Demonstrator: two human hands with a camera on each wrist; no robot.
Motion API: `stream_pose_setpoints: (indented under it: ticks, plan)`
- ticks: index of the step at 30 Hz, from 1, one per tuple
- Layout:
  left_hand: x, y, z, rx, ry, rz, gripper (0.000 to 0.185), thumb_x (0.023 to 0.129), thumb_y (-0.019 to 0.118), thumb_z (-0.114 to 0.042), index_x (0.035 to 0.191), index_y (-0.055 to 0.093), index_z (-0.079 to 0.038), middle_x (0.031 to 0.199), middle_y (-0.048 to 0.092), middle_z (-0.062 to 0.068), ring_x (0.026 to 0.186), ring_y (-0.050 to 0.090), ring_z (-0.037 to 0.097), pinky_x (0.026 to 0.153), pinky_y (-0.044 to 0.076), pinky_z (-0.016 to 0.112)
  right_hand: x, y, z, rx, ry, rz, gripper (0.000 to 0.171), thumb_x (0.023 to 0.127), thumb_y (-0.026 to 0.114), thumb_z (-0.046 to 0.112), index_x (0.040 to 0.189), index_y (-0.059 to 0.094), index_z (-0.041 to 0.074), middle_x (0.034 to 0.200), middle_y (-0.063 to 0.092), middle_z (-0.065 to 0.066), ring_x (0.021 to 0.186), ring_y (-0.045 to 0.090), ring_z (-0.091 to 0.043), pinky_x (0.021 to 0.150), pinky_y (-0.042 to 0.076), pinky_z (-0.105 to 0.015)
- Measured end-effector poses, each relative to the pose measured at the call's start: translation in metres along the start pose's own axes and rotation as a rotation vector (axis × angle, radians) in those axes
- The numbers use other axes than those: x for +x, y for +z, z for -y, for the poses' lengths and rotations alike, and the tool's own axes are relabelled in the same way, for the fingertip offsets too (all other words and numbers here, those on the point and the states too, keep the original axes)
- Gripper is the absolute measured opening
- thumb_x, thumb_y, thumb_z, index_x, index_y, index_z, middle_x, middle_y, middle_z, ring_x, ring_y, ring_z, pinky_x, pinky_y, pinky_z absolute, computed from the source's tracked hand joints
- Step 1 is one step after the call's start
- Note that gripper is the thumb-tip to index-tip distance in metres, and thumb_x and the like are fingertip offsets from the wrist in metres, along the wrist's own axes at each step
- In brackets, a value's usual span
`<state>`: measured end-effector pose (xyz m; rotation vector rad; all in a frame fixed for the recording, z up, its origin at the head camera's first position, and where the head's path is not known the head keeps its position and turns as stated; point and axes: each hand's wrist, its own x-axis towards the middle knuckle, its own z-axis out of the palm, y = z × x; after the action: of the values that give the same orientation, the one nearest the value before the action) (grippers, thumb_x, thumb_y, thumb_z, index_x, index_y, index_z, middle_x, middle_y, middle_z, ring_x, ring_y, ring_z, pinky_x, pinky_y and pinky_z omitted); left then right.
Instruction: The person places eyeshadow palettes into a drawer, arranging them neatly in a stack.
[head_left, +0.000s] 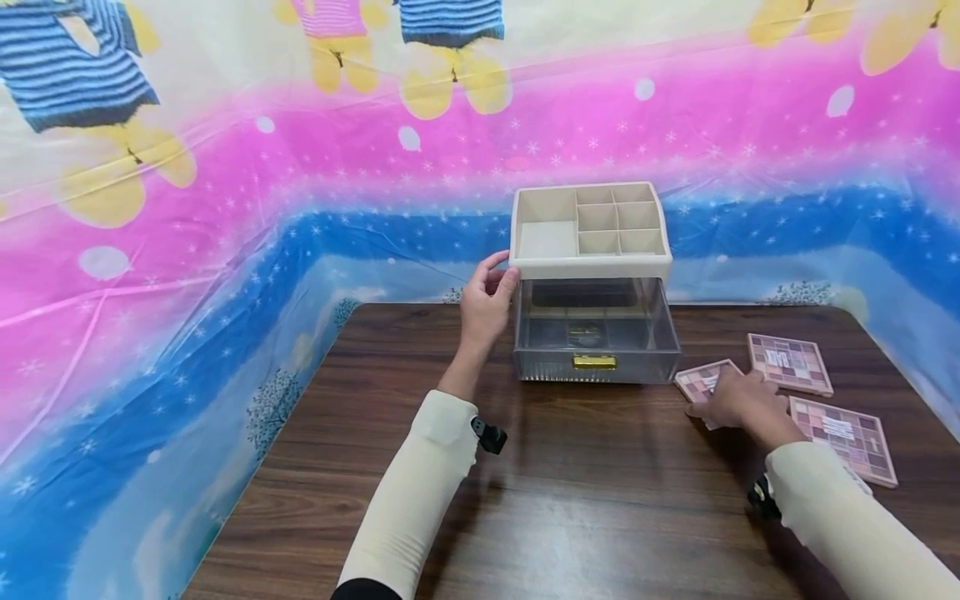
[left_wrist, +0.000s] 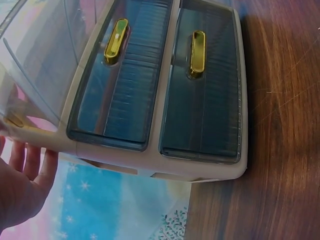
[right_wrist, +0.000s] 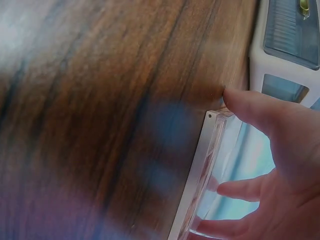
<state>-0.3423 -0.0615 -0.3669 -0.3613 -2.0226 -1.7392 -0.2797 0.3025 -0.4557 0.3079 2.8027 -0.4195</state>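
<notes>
A beige storage organizer [head_left: 591,268] with a divided top tray stands at the back of the table. Its clear grey upper drawer [head_left: 540,367], with a gold handle, is pulled out. Two lower drawers [left_wrist: 205,110] are closed in the left wrist view. My left hand [head_left: 486,308] touches the organizer's left side near the top, fingers extended. Over a pink makeup palette [head_left: 701,379] right of the organizer, my right hand [head_left: 738,400] spreads its fingers. In the right wrist view the thumb [right_wrist: 250,107] is by the palette's corner and fingertips meet its glossy face.
Two more makeup palettes, one farther back [head_left: 791,364] and one nearer [head_left: 847,437], lie to the right of my right hand. The dark wood table [head_left: 360,467] reaches back to a printed cloth backdrop [head_left: 420,175].
</notes>
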Motion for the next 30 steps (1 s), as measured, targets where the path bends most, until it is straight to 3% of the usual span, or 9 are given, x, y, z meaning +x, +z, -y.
stream_pose_setpoints:
  ticks: [8,13,16,20,25,30]
  plan:
    - [0.001,0.0,0.002,0.013,0.027,0.0,0.037,0.102,0.064,-0.026,0.136,0.064,-0.012,0.112,0.073,0.019,0.094,0.067,0.022,0.074,0.05,0.022,0.002,0.004,-0.006,0.049,0.003,-0.107,0.111,0.078,0.073,0.063,0.144,0.032,-0.016,0.13,0.032,-0.055,0.121,0.03,-0.073,0.096,0.023,-0.079]
    - [0.0,0.0,0.002,0.027,0.026,0.002,0.037,0.102,0.064,-0.026,0.136,0.064,-0.012,0.112,0.073,0.018,0.096,0.068,0.025,0.074,0.05,0.022,-0.002,-0.003,-0.009,0.107,-0.066,-0.205,0.103,0.079,0.074,0.063,0.143,0.039,-0.01,0.131,0.037,-0.052,0.117,0.032,-0.073,0.091,0.023,-0.084]
    - [0.001,0.0,0.002,0.03,0.021,-0.001,0.036,0.102,0.064,-0.026,0.136,0.064,-0.013,0.113,0.073,0.018,0.097,0.068,0.026,0.075,0.05,0.023,-0.008,-0.017,-0.003,0.121,-0.11,-0.253,0.1,0.08,0.073,0.064,0.144,0.042,-0.006,0.133,0.038,-0.05,0.116,0.034,-0.071,0.089,0.024,-0.087]
    - [0.001,-0.001,0.002,0.037,0.022,-0.007,0.036,0.102,0.064,-0.026,0.135,0.064,-0.013,0.113,0.074,0.018,0.098,0.069,0.026,0.077,0.051,0.025,-0.02,-0.038,0.004,0.135,-0.168,-0.307,0.098,0.081,0.074,0.062,0.143,0.043,-0.007,0.127,0.043,-0.047,0.109,0.038,-0.064,0.083,0.034,-0.075]
    - [0.002,-0.001,0.003,0.038,0.025,-0.013,0.036,0.101,0.065,-0.026,0.135,0.064,-0.013,0.112,0.074,0.018,0.097,0.068,0.026,0.076,0.05,0.024,-0.036,-0.065,0.014,0.136,-0.192,-0.367,0.092,0.083,0.072,0.058,0.146,0.043,-0.002,0.114,0.048,-0.041,0.097,0.042,-0.057,0.074,0.034,-0.066]
    - [0.001,-0.002,0.004,0.036,0.027,0.005,0.037,0.102,0.064,-0.025,0.136,0.063,-0.012,0.112,0.073,0.019,0.098,0.068,0.027,0.077,0.05,0.025,-0.055,-0.093,0.022,0.165,-0.251,-0.391,0.097,0.084,0.073,0.058,0.151,0.038,-0.002,0.124,0.047,-0.04,0.103,0.042,-0.056,0.075,0.034,-0.069]
